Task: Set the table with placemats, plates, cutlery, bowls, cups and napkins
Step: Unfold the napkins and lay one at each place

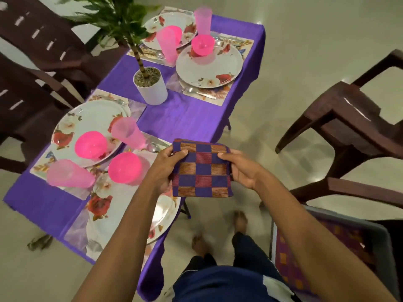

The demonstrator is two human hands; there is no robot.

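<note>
Both hands on the folded napkin [201,168]: my left hand [165,168] pinches its left edge, thumb on top and fingers curled underneath; my right hand [241,168] pinches the right edge the same way. Napkin is a checked cloth, blue with orange and red striped squares, held flat and level in the air just off the near right edge of the table [187,114], not touching it. Holding by two opposite edges keeps the fold from dropping open, I judge. Nearest place setting sits directly under my left forearm: plate [130,216] on a placemat [76,232], pink bowl [124,167] upside down on the plate, pink cup [69,173] just beside it. Three more settings beyond, each with plate, bowl and cup; a fork [199,92] shows by the far right plate. Potted plant [150,86] stands mid-table. No napkin visible at any setting, so napkins look like the last item outstanding. More of the same checked cloth lies in a grey bin [375,247] at my right, likely the supply. Empty chair [349,118] to the right, clear of my arms.
</note>
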